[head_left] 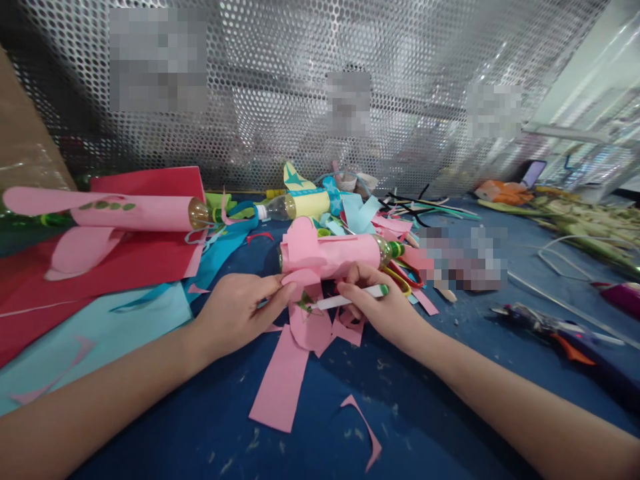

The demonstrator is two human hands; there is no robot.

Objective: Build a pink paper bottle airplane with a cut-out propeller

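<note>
A plastic bottle wrapped in pink paper (350, 255) lies on its side, its green cap to the right. Rounded pink paper wings stick out from it. My left hand (245, 303) pinches the edge of the near paper wing (311, 333) between thumb and fingers. In my right hand (373, 293) is a white marker with a green end (345, 300). Its tip rests at a green star (304, 302) drawn on that wing. Beneath the wing lie a pink paper strip (281, 383) and several pink scraps.
Left lies another pink-wrapped bottle (135, 212) on red paper (150, 267), beside light blue sheets (150, 313). Behind is a yellow-wrapped bottle (300, 203). Scissors with yellow handles (400, 279) lie near my right hand. A dark tool (560, 330) and a cable (565, 303) are at right.
</note>
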